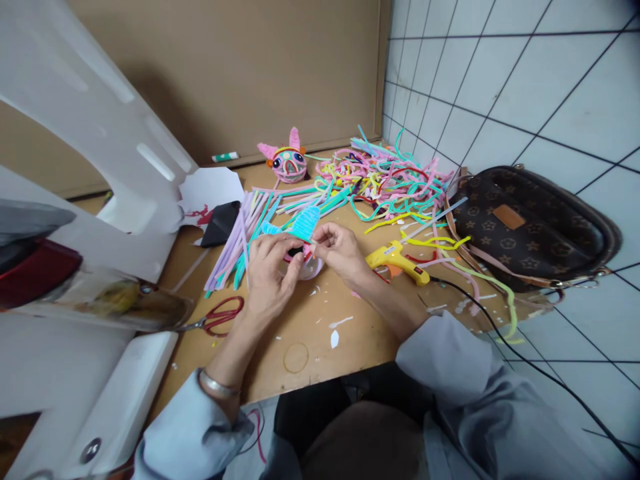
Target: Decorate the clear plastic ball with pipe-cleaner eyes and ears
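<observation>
We note loose grey-blue sleeves ending below the elbows, and a silver-toned bangle on the left wrist.

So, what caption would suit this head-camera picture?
Two hands work on a blue-eared craft beside a yellow glue gun and red-handled scissors.

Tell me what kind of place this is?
It looks like a craft corner, maybe at home or in a small workshop. You can see a yellow glue gun, red-handled scissors and a big pile of colorful fuzzy sticks on the table.
</observation>
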{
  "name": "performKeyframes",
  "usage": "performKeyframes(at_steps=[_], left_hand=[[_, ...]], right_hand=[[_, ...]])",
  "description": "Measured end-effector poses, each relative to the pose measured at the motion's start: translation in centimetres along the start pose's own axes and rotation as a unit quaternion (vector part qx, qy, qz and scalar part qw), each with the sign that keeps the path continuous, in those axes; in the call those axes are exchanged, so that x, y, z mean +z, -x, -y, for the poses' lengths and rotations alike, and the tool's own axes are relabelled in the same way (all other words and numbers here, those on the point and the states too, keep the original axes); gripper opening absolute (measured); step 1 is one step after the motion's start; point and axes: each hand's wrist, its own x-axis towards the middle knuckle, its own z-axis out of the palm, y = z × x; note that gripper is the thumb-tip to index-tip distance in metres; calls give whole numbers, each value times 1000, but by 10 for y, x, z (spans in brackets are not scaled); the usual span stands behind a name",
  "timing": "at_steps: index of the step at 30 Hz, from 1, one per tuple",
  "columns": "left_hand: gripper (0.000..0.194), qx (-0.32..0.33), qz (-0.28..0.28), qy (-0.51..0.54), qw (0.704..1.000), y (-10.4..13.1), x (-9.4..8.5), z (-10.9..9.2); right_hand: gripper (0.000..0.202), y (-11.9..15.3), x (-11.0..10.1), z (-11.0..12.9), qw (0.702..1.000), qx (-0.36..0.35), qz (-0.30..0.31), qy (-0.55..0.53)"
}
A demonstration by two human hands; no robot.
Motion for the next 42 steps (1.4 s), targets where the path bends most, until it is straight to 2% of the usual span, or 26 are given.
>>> performKeyframes(at_steps=[7,21,23,25,27,29,30,32,34,38,40,42], left_hand=[[13,2,-13,0,1000,-1,2,3],[14,-7,-5,14,1000,-1,-1,3],[14,-4,-8,18,1000,-1,-2,4],[15,-13,-5,19,1000,-1,-2,5],[16,-25,2,21,999,-1,-3,6],[18,-31,8,25,999,-1,-4,7],[18,-31,7,29,999,-1,-4,7],[18,-31,1,36,999,-2,-5,8],[19,-45,3,40,998,-2,-4,10],[19,-45,-7,57,997,-2,-3,13],[20,-45,-11,67,997,-1,-3,15],[19,-49,-13,73,996,-1,-3,15]], right_hand=[[13,3,4,1,1000,-6,-16,-6],[19,1,-4,-4,999,-13,23,-29],[19,1,-10,-1,999,-31,31,1],[16,5,-21,4,994,-76,8,80],[15,16,-39,9,966,-140,-62,207],[19,32,-62,14,901,-179,-118,376],[20,42,-74,16,858,-174,-135,464],[25,61,-95,19,774,-110,-147,606],[32,75,-108,22,715,-36,-118,688],[54,81,-110,22,674,29,-59,736],[61,75,-106,21,655,46,-60,752],[59,68,-103,19,645,63,-67,759]])
